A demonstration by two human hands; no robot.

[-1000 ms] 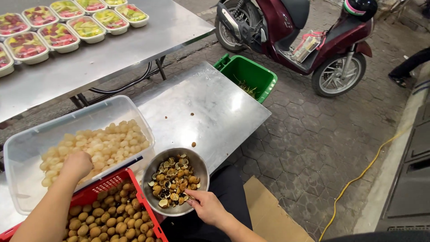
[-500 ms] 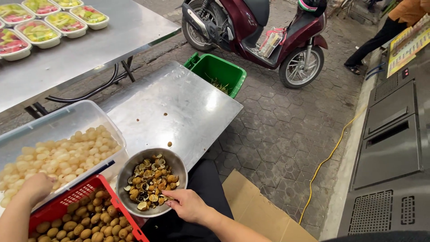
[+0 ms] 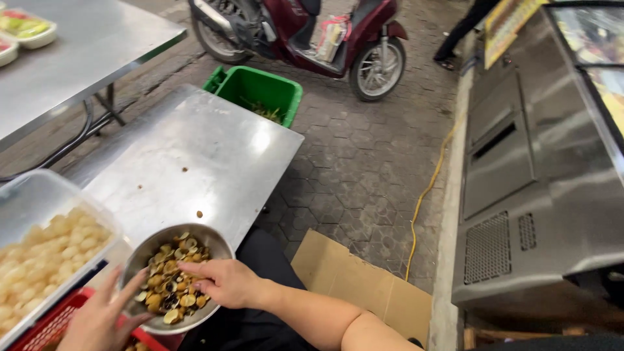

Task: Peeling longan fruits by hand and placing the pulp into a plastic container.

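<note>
The round steel bowl of brown fruit shells and dark seeds [image 3: 174, 276] sits at the near edge of the steel bench [image 3: 188, 156]; the right hand [image 3: 221, 283] reaches in with fingers curled over the shells, and the left hand [image 3: 104, 315], fingers spread and holding nothing, touches the rim, which is best gripped firmly so the bowl stays level. A clear plastic tub of pale peeled fruit [image 3: 45, 250] and a red plastic crate [image 3: 45, 328] lie to the left, a green plastic bin [image 3: 257, 94] stands beyond the bench, and flat brown cardboard [image 3: 357, 289] lies on the paving.
</note>
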